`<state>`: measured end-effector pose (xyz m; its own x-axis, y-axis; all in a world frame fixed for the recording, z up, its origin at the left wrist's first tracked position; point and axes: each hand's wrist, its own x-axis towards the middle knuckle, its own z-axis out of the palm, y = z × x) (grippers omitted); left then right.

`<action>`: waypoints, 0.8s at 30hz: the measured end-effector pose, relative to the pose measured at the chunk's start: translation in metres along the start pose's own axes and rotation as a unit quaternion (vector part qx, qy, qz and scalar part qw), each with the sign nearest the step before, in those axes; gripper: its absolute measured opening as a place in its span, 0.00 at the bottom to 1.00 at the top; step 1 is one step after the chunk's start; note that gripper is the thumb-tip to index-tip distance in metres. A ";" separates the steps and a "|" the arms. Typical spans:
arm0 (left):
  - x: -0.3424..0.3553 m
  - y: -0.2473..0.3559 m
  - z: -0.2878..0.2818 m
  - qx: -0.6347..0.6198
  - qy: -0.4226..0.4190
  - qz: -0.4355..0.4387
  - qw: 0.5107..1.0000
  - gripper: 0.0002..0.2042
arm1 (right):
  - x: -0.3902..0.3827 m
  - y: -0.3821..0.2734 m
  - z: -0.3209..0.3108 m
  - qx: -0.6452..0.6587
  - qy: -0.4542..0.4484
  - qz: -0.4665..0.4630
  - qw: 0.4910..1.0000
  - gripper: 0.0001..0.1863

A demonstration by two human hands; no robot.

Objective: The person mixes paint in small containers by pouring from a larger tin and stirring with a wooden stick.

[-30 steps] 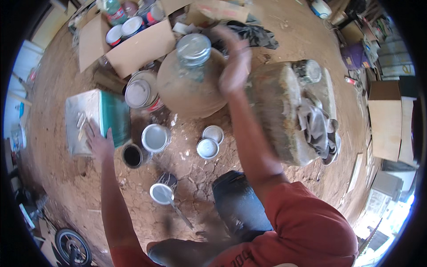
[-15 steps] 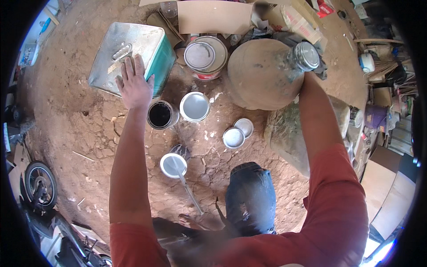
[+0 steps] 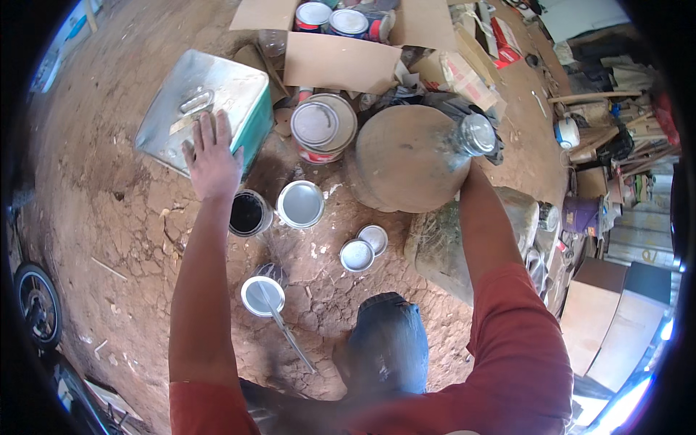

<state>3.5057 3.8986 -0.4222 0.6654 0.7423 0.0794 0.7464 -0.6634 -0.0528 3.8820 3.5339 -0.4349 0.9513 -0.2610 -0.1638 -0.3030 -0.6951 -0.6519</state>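
My left hand (image 3: 212, 156) lies flat, fingers stretched, on the near side of a square metal tin (image 3: 217, 72) with a teal side and a top handle. At the right stands a large, dusty, round-bodied jug (image 3: 409, 156) with a capped neck. My right forearm (image 3: 493, 217) reaches up to the jug's neck; the hand itself is hidden behind it. Between my arms are an open can with dark contents (image 3: 248, 212), an open can with pale grey contents (image 3: 301, 204), and a white-rimmed can (image 3: 259, 297) with a stick slanting out of it.
A lidded paint can (image 3: 324, 127) stands between tin and jug. Two round lids (image 3: 358, 255) lie on the cracked dirt floor. Behind is an open cardboard box (image 3: 341, 61) holding cans. A big dirty container (image 3: 442, 250) sits under my right arm. A motorcycle wheel (image 3: 38, 304) shows far left.
The view has shifted, so most things sit lower and further left, and the cardboard box's cans now show. My left hand stays on the tin, my right arm at the jug.
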 end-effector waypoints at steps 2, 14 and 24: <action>0.000 -0.001 0.004 0.011 -0.002 -0.001 1.000 0.41 | 0.001 -0.004 0.004 -0.002 -0.004 -0.008 1.000 0.32; -0.001 -0.003 -0.004 -0.001 -0.008 0.005 1.000 0.44 | 0.027 -0.042 -0.002 -0.018 0.050 -0.061 0.997 0.33; 0.000 -0.001 -0.001 -0.009 0.005 0.016 1.000 0.43 | -0.002 -0.296 0.001 0.069 0.127 -0.396 0.907 0.35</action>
<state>3.5052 3.8996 -0.4216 0.6888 0.7196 0.0879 0.7241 -0.6887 -0.0368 3.9702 3.7406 -0.2420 0.8183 0.1254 0.5610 0.4967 -0.6454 -0.5802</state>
